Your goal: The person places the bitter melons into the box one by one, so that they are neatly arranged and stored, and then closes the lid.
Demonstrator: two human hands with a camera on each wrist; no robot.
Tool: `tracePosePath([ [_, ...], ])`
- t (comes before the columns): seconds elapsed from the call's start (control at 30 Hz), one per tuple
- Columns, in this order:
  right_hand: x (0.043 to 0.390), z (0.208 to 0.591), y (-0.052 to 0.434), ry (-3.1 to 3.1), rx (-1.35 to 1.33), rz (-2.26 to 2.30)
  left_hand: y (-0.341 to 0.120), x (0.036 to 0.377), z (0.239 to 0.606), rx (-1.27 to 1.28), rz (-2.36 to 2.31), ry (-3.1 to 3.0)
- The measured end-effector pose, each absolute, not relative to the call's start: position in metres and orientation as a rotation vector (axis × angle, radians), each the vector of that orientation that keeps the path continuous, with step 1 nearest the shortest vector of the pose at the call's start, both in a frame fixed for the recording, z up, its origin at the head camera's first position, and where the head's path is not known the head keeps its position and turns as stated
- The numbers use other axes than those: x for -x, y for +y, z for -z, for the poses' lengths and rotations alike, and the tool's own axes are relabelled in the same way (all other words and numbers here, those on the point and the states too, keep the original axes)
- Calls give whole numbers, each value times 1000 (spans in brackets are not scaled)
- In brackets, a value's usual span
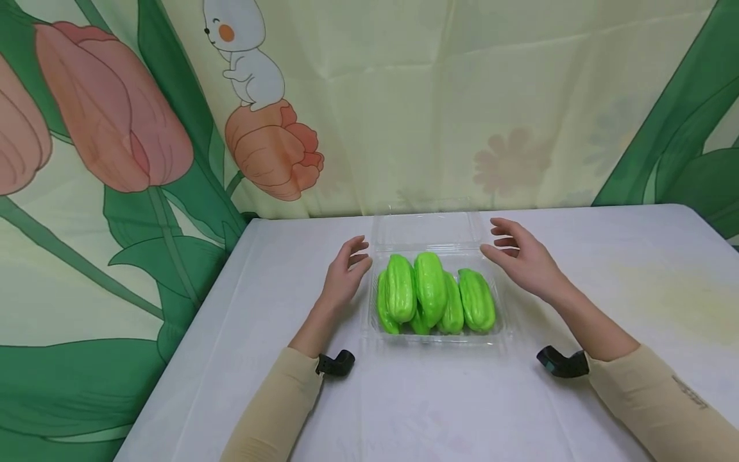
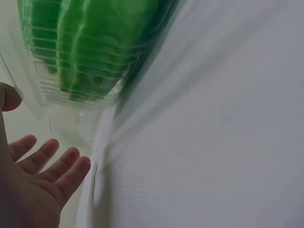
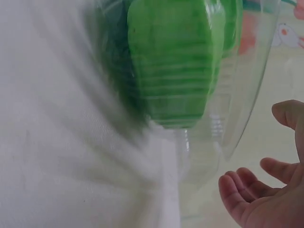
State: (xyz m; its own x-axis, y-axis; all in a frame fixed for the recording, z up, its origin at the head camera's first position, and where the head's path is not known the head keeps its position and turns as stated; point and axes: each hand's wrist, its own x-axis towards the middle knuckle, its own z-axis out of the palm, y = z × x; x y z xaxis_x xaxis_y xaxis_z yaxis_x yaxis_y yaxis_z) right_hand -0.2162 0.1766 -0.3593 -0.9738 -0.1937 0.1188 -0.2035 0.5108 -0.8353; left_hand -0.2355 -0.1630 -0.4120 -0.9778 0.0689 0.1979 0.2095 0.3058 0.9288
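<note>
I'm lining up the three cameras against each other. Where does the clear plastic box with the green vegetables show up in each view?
Head: the clear plastic box sits mid-table, between the left hand and right hand.
Left wrist: the box is at top left, above the fingers.
Right wrist: the box is top centre to right, left of the fingers.
Shared landmark: the green vegetables inside it.

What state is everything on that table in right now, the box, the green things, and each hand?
Clear plastic clamshell box: lid open, tilted back.
Bright green ridged gourds: piled inside the box, uncovered.
Left hand: open, beside the box, holding nothing.
Right hand: open, at the box's other side, holding nothing.
</note>
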Motion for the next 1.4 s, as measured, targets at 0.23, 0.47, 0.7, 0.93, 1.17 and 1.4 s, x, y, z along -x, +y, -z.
tracePosePath([
  [0.23, 230, 374, 184, -2762, -281, -1515, -158, 248, 409, 208, 1808, -2441],
  [0.47, 237, 381, 187, -2759, -234, -1599, -158, 262, 414, 135, 1925, -2376],
  [0.7, 243, 385, 187, -2761, -216, -1669, -155, 269, 415, 65, 2068, -2291],
  [0.93, 250, 391, 188, -2743, -208, -1825, -152, 274, 416, 69, 2210, -2227],
  [1.17, 254, 396, 187, -2681, -240, -2045, -155, 271, 416, 84, 2267, -2273],
  [1.4, 253, 398, 185, -2563, -196, -2220, -156, 269, 416, 82, 2360, -2274],
])
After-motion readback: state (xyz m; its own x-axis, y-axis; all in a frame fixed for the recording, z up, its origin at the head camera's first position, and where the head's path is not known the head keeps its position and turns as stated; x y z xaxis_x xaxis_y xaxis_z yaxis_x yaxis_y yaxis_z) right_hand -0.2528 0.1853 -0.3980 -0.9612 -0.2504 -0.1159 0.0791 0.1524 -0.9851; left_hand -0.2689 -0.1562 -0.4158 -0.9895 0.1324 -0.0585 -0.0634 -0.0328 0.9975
